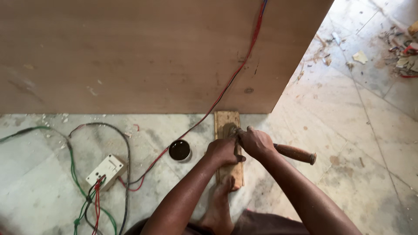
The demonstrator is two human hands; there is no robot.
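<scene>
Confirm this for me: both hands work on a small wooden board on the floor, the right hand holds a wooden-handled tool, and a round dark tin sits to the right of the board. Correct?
Not quite. In the head view the round dark tin sits to the left of the small wooden board, not the right. The rest holds: the left hand and right hand work on the board, and the right hand holds the wooden-handled tool.

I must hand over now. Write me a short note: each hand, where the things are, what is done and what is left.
Left hand: pressing down on the small wooden board on the floor.
Right hand: gripping a wooden-handled tool, tip at the board's upper part.
A bare foot pins the board's near end.
Small dark tin sits left of the board; white switch box with wires further left.
Done or left: cannot tell.
</scene>
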